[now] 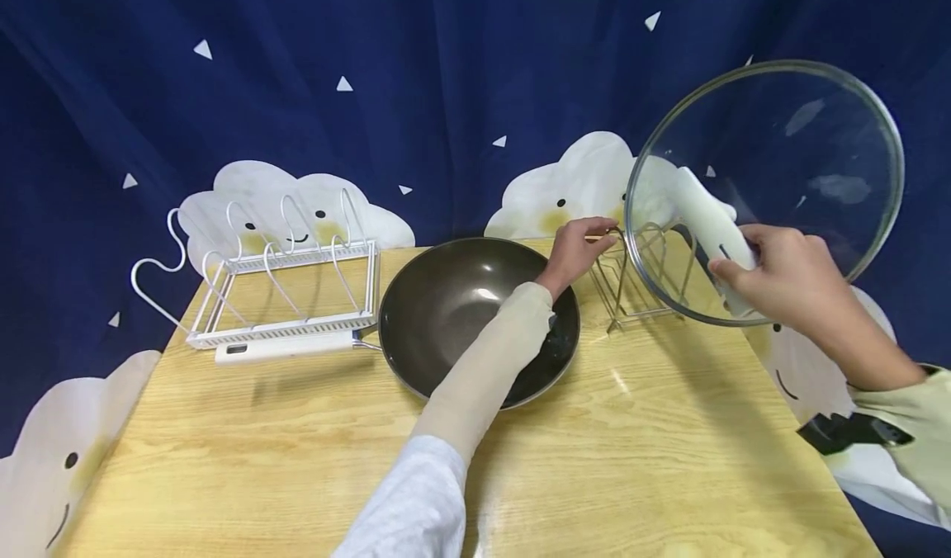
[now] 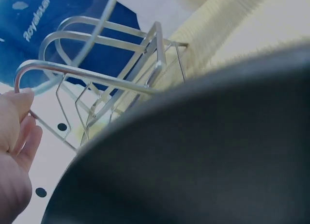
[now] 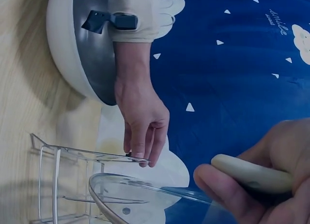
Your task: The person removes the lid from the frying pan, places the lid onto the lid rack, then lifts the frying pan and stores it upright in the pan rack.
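Note:
My left hand point(image 1: 575, 252) reaches across the wok point(image 1: 446, 310) and pinches the end of a hoop on a small metal wire rack point(image 2: 97, 77). With my right hand point(image 1: 791, 273) I grip the white handle point(image 1: 706, 219) of a large round glass lid point(image 1: 810, 153). The lid is tilted up on its side, its metal rim point(image 3: 99, 200) low among the rack's hoops in the right wrist view. Through the glass, part of the rack shows in the head view. The wok lies open side up, dark inside, its white handle point(image 1: 286, 348) pointing left.
A white rack point(image 1: 282, 327) with tall curved wires stands at the back left, just behind the wok's handle. A wooden table point(image 1: 297, 459) carries everything. Behind it hangs a dark blue curtain point(image 1: 446, 63) with clouds and triangles.

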Demonstrator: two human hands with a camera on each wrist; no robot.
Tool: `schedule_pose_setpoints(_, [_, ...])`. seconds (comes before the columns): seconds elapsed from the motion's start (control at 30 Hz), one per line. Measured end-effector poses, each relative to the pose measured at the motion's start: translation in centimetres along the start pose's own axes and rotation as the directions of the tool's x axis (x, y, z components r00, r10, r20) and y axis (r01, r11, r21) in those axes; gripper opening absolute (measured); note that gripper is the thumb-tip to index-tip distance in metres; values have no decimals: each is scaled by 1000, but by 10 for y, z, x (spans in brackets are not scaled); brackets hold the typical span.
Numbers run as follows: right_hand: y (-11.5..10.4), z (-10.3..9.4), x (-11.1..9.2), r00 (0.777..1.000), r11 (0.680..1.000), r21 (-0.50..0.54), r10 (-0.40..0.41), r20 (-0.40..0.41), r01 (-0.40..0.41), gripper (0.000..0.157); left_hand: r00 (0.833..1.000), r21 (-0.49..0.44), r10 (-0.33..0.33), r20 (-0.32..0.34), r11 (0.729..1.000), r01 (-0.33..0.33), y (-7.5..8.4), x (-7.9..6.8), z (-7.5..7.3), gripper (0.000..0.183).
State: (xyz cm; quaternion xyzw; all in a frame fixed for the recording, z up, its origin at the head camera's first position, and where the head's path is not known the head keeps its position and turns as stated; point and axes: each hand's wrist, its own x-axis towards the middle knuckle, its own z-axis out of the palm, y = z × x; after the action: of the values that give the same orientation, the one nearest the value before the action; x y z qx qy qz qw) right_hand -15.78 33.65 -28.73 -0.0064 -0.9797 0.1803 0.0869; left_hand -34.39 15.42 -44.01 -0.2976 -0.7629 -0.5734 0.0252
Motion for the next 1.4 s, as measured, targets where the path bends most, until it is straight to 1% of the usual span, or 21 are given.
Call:
schedule_pose_setpoints(0.07, [0,4,2,1000,1000,0,1,-3,-1,42,1000,-12,3,-24,1000,-3,2,2,3,31])
schedule_pose_setpoints(0.2, [2,10,4,1000,1000,-9,-2,-7,2,37,997,-36,-13,-77,999,10,6,3,13,25])
schedule_pose_setpoints(0.3, [1,17,7,1000,1000,-11,-11,-17,11,35,994,-24,-27,-105,999,25,7,3,17,19])
schedule_pose_setpoints(0.47, [-3,25,15,999,999,-22,-37,-40,36,31,989,7,-39,-144,999,41,9,5,16,18])
schedule_pose_setpoints(0.67, [-7,33,20,995,996,-26,-83,-48,82,29,978,-18,-54,-200,999,51,4,5,15,19])
schedule_pose_setpoints(0.83, [-9,37,24,993,995,-38,-100,-68,97,27,978,-2,-46,-204,999,47,4,8,14,19])
schedule_pose_setpoints(0.97, [-9,39,28,993,994,-43,-98,-59,96,28,977,-2,-45,-207,999,45,5,9,13,20])
schedule_pose_setpoints(1.1, [-9,41,30,995,995,-47,-93,-41,91,28,976,-46,-55,-213,998,46,7,10,13,19])
schedule_pose_setpoints(1.23, [-7,45,30,995,994,-58,-95,-34,93,27,973,-109,-85,-214,992,63,6,8,15,19])
schedule_pose_setpoints(1.4, [-5,51,29,994,993,-63,-106,-23,104,26,969,-116,-114,-218,989,90,4,4,19,19])
